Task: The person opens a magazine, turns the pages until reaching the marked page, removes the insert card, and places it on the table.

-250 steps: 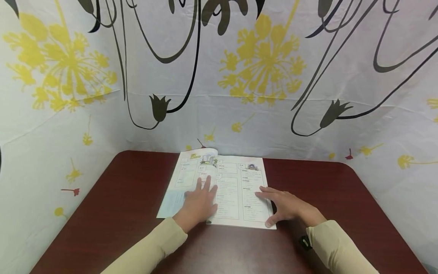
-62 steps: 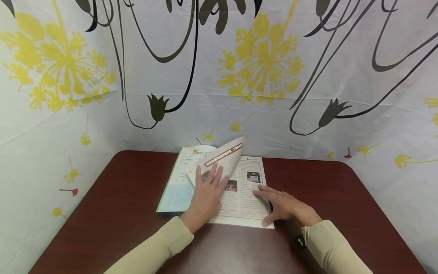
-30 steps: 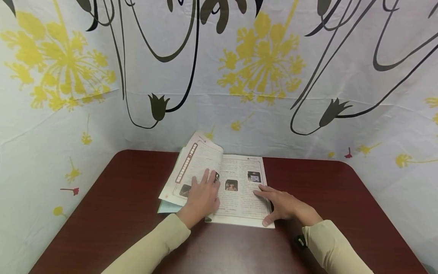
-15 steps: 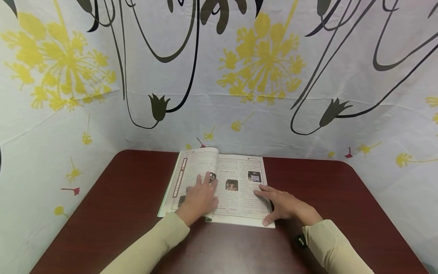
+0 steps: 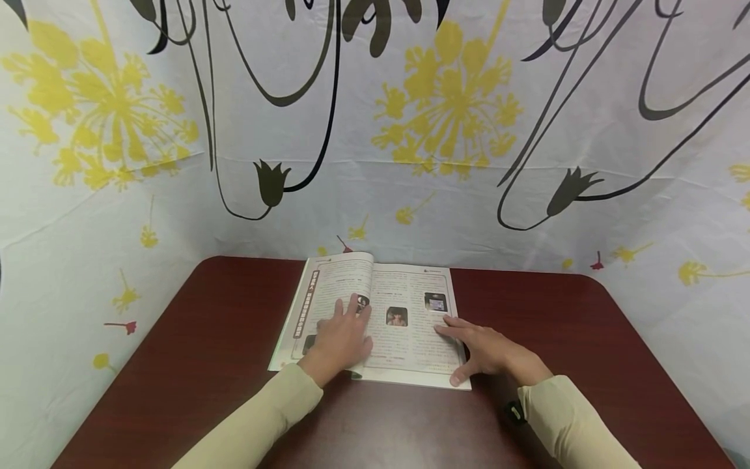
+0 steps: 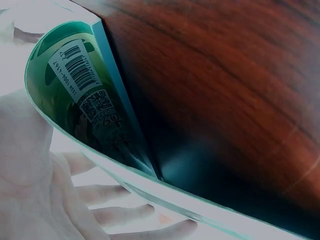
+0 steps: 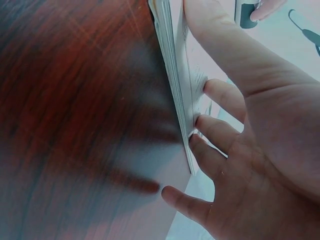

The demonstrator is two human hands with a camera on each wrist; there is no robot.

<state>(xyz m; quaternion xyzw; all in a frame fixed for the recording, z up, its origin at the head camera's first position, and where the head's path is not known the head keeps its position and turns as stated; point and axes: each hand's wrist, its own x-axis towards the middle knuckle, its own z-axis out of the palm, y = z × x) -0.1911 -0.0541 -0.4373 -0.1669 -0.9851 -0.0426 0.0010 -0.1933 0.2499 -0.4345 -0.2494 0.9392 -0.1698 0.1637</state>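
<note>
An open magazine (image 5: 410, 345) lies on the table with printed text and small photos on both pages. My left hand (image 5: 340, 339) rests flat on its left page, fingers spread toward the spine. In the left wrist view the magazine's green back cover (image 6: 75, 75), with a barcode, bows up near the spine. My right hand (image 5: 489, 352) rests at the right page's outer edge, thumb at the lower corner and fingertips on the paper. In the right wrist view the page stack (image 7: 175, 85) shows edge-on beside the right hand's fingers, and the little finger is off the page.
The dark red-brown table (image 5: 193, 365) has rounded far corners. A white cloth (image 5: 351, 130) with yellow and dark flower prints hangs behind and along both sides. A dark band (image 5: 515, 412) sits at the right wrist below the sleeve.
A page under my left hand has swung over from right to left and now lies flat, showing a new spread. My right hand has stayed nearly in place.
</note>
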